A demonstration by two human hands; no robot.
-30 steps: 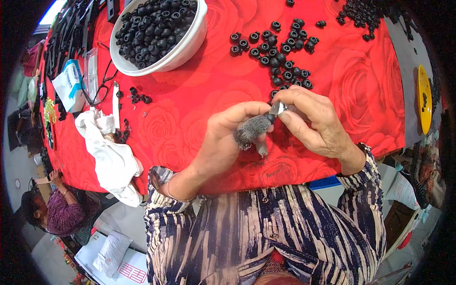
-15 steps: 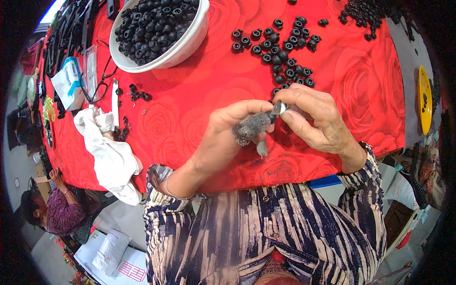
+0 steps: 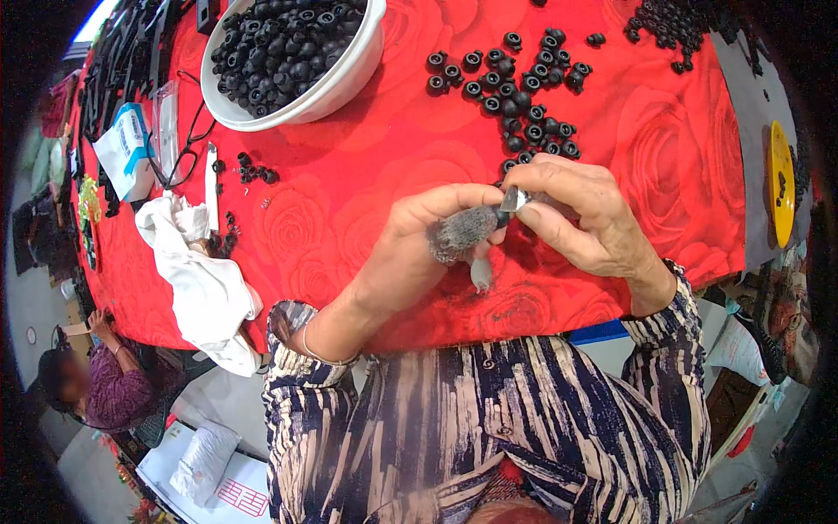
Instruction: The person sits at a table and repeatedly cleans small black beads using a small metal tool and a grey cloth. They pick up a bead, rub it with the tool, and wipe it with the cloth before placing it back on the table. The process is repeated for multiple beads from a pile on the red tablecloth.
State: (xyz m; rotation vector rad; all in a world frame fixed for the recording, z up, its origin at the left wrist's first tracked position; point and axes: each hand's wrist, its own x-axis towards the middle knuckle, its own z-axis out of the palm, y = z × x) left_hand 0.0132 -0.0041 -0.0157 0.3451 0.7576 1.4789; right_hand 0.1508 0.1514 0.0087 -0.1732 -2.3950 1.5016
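Note:
Between the thumb and fingers of my left hand [image 3: 403,240] is a small black plastic part [image 3: 502,217], mostly hidden. A fuzzy dark grey covering [image 3: 464,230] sits over what looks like the left thumb, and a pale grey tip [image 3: 481,273] shows below it. My right hand [image 3: 592,223] pinches a short, shiny metal blade [image 3: 513,201] with thumb and forefinger; its edge meets the black part. Just beyond both hands lies a loose group of round black plastic parts [image 3: 533,133] with ring-shaped openings.
A white bowl [image 3: 353,87] heaped with similar black parts stands far left. White cloth [image 3: 205,293], eyeglasses [image 3: 186,164] and a few black pieces [image 3: 255,171] lie left. More parts [image 3: 665,31] sit far right, beside a yellow dish [image 3: 779,188]. Another person [image 3: 122,384] sits at left.
Both hands stay almost in place, the blade still at the black part. The left thumb's grey covering has shifted very slightly.

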